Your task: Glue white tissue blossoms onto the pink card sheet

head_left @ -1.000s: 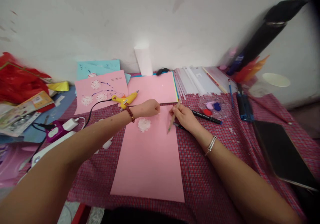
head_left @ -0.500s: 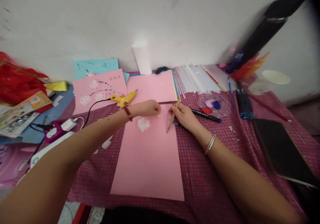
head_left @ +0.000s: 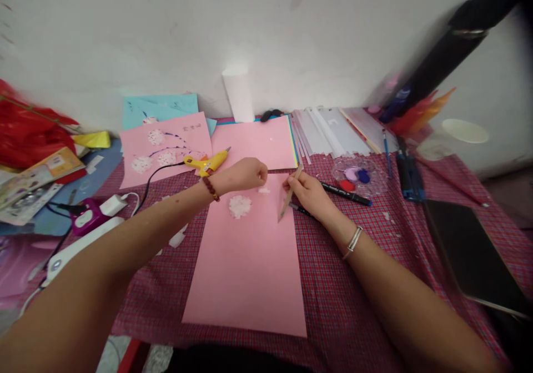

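Observation:
A pink sheet of paper lies lengthwise in front of me, bearing a round white cluster of small pieces in its upper part. Near the sheet's top edge my left hand is closed, fingertips pinched just above a small white patch on the paper. Whether anything is between those fingertips is too small to tell. My right hand grips a thin tan wooden stick at the sheet's right edge, its narrow tip slanting down toward the paper.
A yellow hot glue gun lies at the upper left beside a decorated pink sheet. Black markers and a paint palette are to the right, with a dark flat object beyond. A power strip sits left.
My left hand has lifted slightly off the paper, and the white patch beneath its fingertips now shows. My right hand keeps the stick in nearly the same place.

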Motion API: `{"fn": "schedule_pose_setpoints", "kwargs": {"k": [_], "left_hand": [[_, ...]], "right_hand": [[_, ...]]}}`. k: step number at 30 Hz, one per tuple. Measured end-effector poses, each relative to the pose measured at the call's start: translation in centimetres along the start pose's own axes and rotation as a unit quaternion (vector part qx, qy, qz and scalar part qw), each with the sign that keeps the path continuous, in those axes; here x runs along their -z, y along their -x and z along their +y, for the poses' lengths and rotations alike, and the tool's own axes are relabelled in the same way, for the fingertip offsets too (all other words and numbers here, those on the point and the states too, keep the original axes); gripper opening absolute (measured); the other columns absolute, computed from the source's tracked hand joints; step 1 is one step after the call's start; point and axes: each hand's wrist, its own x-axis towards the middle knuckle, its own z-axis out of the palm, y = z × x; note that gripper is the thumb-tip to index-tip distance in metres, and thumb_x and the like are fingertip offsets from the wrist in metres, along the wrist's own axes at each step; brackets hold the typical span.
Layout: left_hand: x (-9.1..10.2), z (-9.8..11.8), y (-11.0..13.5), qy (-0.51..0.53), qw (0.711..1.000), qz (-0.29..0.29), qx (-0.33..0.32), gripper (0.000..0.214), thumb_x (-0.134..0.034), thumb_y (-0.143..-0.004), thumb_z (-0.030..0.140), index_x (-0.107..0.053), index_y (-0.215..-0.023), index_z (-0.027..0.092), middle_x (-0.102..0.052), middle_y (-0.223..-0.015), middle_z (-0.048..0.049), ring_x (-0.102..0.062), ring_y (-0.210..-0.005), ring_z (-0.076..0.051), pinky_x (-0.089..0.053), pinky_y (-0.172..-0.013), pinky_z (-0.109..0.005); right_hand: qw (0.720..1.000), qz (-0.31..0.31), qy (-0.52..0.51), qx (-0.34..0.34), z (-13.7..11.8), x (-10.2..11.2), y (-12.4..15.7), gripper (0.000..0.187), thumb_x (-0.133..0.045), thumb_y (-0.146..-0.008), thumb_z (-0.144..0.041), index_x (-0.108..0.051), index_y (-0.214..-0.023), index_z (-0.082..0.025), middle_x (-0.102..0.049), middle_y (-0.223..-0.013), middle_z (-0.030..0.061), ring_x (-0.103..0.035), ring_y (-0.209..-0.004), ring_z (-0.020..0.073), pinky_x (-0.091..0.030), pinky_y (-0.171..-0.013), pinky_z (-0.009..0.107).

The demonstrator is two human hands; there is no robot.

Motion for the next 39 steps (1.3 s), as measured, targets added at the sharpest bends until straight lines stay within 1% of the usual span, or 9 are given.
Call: {"fn": "schedule_pose_setpoints", "kwargs": {"k": [3,6,9,11,15,20,25,35,39], "left_hand": [[1.2,0.2,0.3,-0.009,1.0,0.017,0.015,0.016,-0.047,-0.067,0.016,-0.063,-0.068,0.014,-0.061,-0.063,0.0005,-0.045,-0.054,-0.008,-0.03,-0.05,-0.021],[1.7,-0.3,0.8,-0.001,0.999,0.018,0.03,0.016,-0.048,-0.069,0.02,-0.063,-0.069,0.014,-0.062,-0.065,0.0004,-0.047,-0.055,-0.008,-0.031,-0.049,-0.021],[1.2,-1.3,1.3,0.028,0.999,-0.004,0.016,0.015,-0.051,-0.069,0.023,-0.064,-0.071,0.015,-0.064,-0.068,-0.0002,-0.052,-0.059,-0.01,-0.033,-0.049,-0.02],[0.4,-1.9,1.5,0.046,0.999,-0.022,0.001,0.014,-0.053,-0.068,0.023,-0.064,-0.072,0.015,-0.065,-0.068,-0.0007,-0.055,-0.06,-0.01,-0.034,-0.05,-0.019],[-1.1,-2.6,1.2,0.065,0.997,-0.038,0.0,0.015,-0.057,-0.067,0.023,-0.065,-0.073,0.014,-0.066,-0.069,-0.0023,-0.055,-0.06,-0.011,-0.034,-0.05,-0.019],[-2.2,-3.6,0.5,0.132,0.99,-0.05,-0.021,0.015,-0.057,-0.068,0.023,-0.066,-0.076,0.014,-0.066,-0.068,-0.002,-0.056,-0.058,-0.01,-0.036,-0.049,-0.018],[-2.7,-4.1,0.3,0.144,0.989,-0.03,-0.033,0.012,-0.056,-0.069,0.019,-0.065,-0.072,0.013,-0.064,-0.063,-0.0005,-0.053,-0.054,-0.008,-0.034,-0.048,-0.018],[-2.1,-3.2,0.3,0.125,0.991,-0.037,-0.01,0.015,-0.053,-0.068,0.019,-0.065,-0.074,0.013,-0.064,-0.064,-0.0013,-0.053,-0.056,-0.009,-0.033,-0.049,-0.019],[-2.5,-3.3,0.0,0.116,0.993,-0.016,-0.022,0.015,-0.052,-0.068,0.019,-0.065,-0.072,0.014,-0.064,-0.064,-0.0009,-0.052,-0.056,-0.01,-0.034,-0.051,-0.02]], "right_hand": [[1.0,0.003,-0.022,-0.003,-0.1,0.0,0.1,0.024,-0.045,-0.087,-0.035,-0.057,-0.076,-0.017,-0.058,-0.071,0.0007,-0.054,-0.063,0.0135,-0.043,-0.061,0.027],[0.991,0.003,-0.127,-0.031,-0.5,0.1,0.3,0.026,-0.047,-0.087,-0.039,-0.057,-0.076,-0.018,-0.056,-0.068,-0.0009,-0.05,-0.053,0.0103,-0.041,-0.051,0.024],[0.964,0.059,-0.259,-0.031,-1.2,0.4,0.5,0.028,-0.046,-0.089,-0.045,-0.056,-0.083,-0.019,-0.057,-0.069,-0.0024,-0.043,-0.043,0.007,-0.035,-0.038,0.021],[0.95,0.108,-0.291,0.009,-1.6,0.4,0.7,0.028,-0.047,-0.089,-0.046,-0.056,-0.085,-0.02,-0.059,-0.073,-0.0017,-0.049,-0.047,0.0075,-0.039,-0.039,0.02],[0.959,0.113,-0.255,0.058,-2.1,0.0,1.2,0.028,-0.048,-0.09,-0.045,-0.058,-0.085,-0.019,-0.063,-0.075,0.0011,-0.058,-0.057,0.0109,-0.051,-0.052,0.025],[0.978,0.106,-0.163,0.074,-2.4,-0.6,1.8,0.028,-0.045,-0.091,-0.043,-0.058,-0.086,-0.02,-0.063,-0.077,0.0024,-0.059,-0.059,0.0124,-0.052,-0.054,0.027],[0.987,0.098,-0.098,0.081,-2.7,-0.8,1.7,0.029,-0.042,-0.093,-0.043,-0.058,-0.086,-0.02,-0.062,-0.078,0.0031,-0.059,-0.061,0.0133,-0.051,-0.058,0.029],[0.988,0.072,-0.098,0.093,-2.5,-1.1,1.6,0.029,-0.04,-0.094,-0.04,-0.06,-0.089,-0.019,-0.061,-0.074,0.0026,-0.059,-0.065,0.014,-0.05,-0.063,0.029],[0.987,0.067,-0.108,0.093,-2.4,-1.2,1.5,0.029,-0.041,-0.094,-0.04,-0.06,-0.088,-0.019,-0.062,-0.077,0.0032,-0.06,-0.067,0.0145,-0.051,-0.065,0.03]]}}
